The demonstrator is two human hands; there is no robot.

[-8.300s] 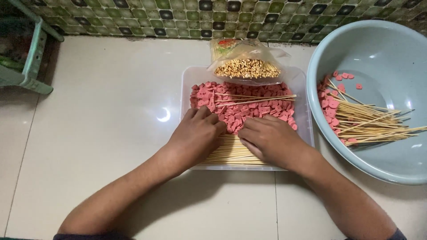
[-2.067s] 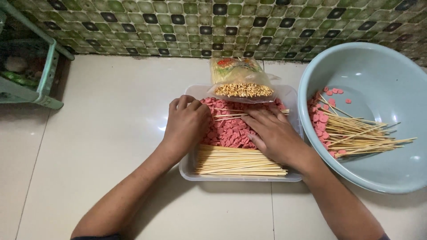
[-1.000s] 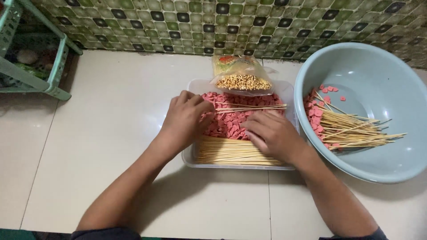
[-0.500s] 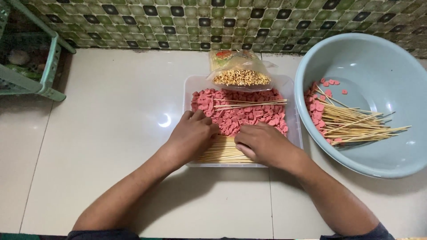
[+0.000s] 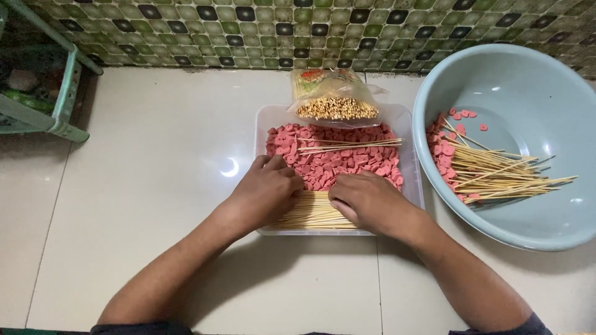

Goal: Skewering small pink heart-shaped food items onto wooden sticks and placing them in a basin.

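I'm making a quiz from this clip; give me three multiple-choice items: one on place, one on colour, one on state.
1. Where does the bundle of bare skewers lie?
A. near edge of the clear tray
B. on the floor
C. in the green rack

2. What colour is the basin?
A. red
B. pale blue
C. black

3. How are the left hand and right hand?
A. raised in the air
B. gripping the basin
C. resting on the skewers

Answers: 1 A, they lie along the tray's near side; 2 B, its wall is pale blue; 3 C, both hands press down on the bundle.
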